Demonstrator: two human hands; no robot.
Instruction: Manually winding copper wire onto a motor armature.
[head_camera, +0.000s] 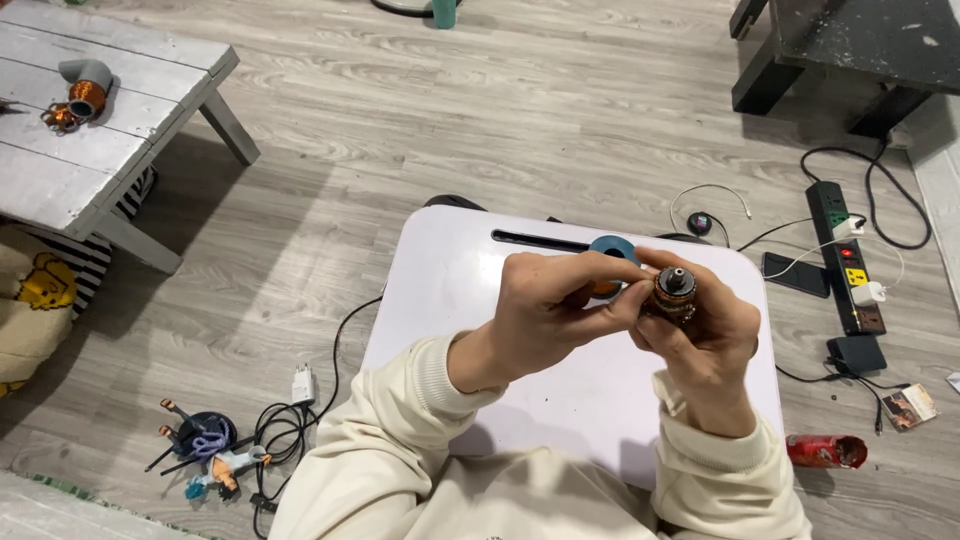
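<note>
Holding a small round motor part wound with copper-coloured wire and topped by a dark metal hub (674, 290), my right hand (705, 335) wraps closed around its lower body, so only the top shows above my fingers. My left hand (545, 310) comes in from the side, fingers curled narrow, with thumb and fingertips (625, 300) pinching at the edge of the part; I cannot tell whether anything thin lies between them. Both cream knit sleeves (400, 440) reach up from below.

Just behind my left fingers, a blue ring-shaped roll of tape (612, 247) sits on the white rounded lap table (470, 290), beside a long dark slot (540, 240) near its far edge. My hands hover above this white top.

Beyond my right hand, on the grey wood-look floor (520, 120), lie a black power strip with plugs (848, 270), a dark phone (797, 273) and a red crumpled can (826, 451). Well away past my left hand stands a whitewashed plank table (150, 110) bearing a grey elbow pipe with a copper coil (84, 90). Below my left elbow, tangled black cables and a white charger (295, 400) lie near a small figurine (205, 450).
</note>
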